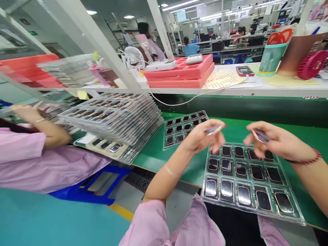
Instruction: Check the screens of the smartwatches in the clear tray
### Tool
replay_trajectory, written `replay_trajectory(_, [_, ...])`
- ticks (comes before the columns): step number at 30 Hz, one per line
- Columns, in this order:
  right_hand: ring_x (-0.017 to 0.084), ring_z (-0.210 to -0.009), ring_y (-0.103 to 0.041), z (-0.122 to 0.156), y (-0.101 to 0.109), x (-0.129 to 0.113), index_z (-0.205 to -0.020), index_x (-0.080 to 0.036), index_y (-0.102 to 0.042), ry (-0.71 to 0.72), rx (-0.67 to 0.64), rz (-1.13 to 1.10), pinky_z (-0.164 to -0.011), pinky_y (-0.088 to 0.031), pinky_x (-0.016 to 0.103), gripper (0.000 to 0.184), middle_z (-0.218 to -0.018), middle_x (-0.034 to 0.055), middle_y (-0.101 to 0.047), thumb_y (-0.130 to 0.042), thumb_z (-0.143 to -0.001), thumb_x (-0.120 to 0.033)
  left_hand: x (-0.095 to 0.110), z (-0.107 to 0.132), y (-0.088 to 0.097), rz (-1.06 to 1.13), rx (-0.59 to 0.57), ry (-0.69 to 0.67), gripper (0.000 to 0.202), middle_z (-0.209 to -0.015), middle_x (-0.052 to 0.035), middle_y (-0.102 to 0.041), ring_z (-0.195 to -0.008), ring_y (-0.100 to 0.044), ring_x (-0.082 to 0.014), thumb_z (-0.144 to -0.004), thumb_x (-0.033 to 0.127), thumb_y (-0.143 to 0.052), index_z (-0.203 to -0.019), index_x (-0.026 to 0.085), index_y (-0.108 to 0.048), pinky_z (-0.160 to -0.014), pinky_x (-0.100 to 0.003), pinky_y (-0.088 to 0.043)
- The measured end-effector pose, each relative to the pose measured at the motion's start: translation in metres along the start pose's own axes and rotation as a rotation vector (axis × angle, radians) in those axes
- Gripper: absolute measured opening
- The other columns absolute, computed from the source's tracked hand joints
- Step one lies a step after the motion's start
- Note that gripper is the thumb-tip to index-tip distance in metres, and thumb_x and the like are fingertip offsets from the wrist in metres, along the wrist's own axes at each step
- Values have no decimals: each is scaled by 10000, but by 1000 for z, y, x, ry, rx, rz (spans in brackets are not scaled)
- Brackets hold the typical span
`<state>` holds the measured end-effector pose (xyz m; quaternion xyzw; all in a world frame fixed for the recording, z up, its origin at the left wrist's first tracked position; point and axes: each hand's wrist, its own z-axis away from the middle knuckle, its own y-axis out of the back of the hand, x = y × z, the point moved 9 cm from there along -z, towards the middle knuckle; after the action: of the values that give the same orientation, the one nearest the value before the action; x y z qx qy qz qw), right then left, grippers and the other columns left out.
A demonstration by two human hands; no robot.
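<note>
My left hand (205, 135) pinches a small rounded-square watch screen (214, 129) with a gold-coloured rim, tilted nearly edge-on. In my right hand (271, 138) is a similar dark watch screen (261, 135), gripped between thumb and fingers and slanted. Both hands hover above the far edge of a clear plastic tray (294, 208), whose pockets hold rows of the same dark screens. The tray's near edge juts past the table's front. Behind my left hand lies another clear tray (169, 147) of dark screens, partly covered by the hand.
A tall stack of filled clear trays (112, 119) stands left on the green table (151, 153). Beside it sits a co-worker in a pink sleeve (23, 143). The shelf above bears red foam trays (176, 77), a phone (244, 71) and a teal cup (273, 58); a white cable (179, 103) hangs down.
</note>
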<state>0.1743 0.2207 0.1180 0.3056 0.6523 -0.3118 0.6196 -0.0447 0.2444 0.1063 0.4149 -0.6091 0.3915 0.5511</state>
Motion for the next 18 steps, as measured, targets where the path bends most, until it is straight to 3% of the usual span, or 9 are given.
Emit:
replay_trajectory(3, [216,-944,-754,-50,18,41,-1295,-276,-589,-61,156,-38,-699,-651,314,544,-1266,100,-699,-814,-799,-285,-27,-28,-17,233,-153,30,802,-1133,-140,-734,-835,-752,-207,-652,581,-850,-1289,207,-536,-595,-227,-544])
replay_trajectory(5, [208,-940,-759,-68,32,71,-1264,-263,-610,-103,227,-42,-686,-659,308,487,-1267,98,-704,-786,-810,-283,-59,-47,-20,247,-100,91,728,-1168,-140,-726,-823,-754,-188,-681,505,-843,-1262,201,-526,-576,-194,-519])
replay_trajectory(7, [174,-812,-756,-75,43,93,-1201,-230,-655,-110,250,1,-601,-636,267,374,-1178,101,-740,-744,-847,-314,-89,-59,-19,196,20,145,535,-1085,-115,-738,-719,-733,-141,-784,456,-753,-1194,175,-553,-514,-158,-458])
replay_trajectory(9, [143,-697,-727,-77,47,104,-1139,-205,-689,-92,241,55,-541,-602,240,310,-1082,100,-765,-719,-864,-343,-107,-62,-19,124,105,155,354,-963,-80,-736,-626,-692,-103,-851,370,-670,-1113,149,-585,-473,-146,-405])
replay_trajectory(13, [165,-763,-735,-77,46,110,-1197,-207,-674,-49,229,132,-575,-600,258,394,-1136,106,-759,-731,-817,-293,-109,-59,-23,35,107,62,323,-929,-53,-720,-641,-677,-102,-803,199,-672,-1112,145,-596,-503,-168,-430])
replay_trajectory(18, [168,-782,-730,-77,44,115,-1243,-204,-636,-42,208,180,-618,-588,284,461,-1160,110,-751,-688,-787,-238,-109,-53,-22,21,90,36,351,-925,-60,-714,-618,-655,-101,-783,148,-639,-1130,133,-588,-569,-209,-458])
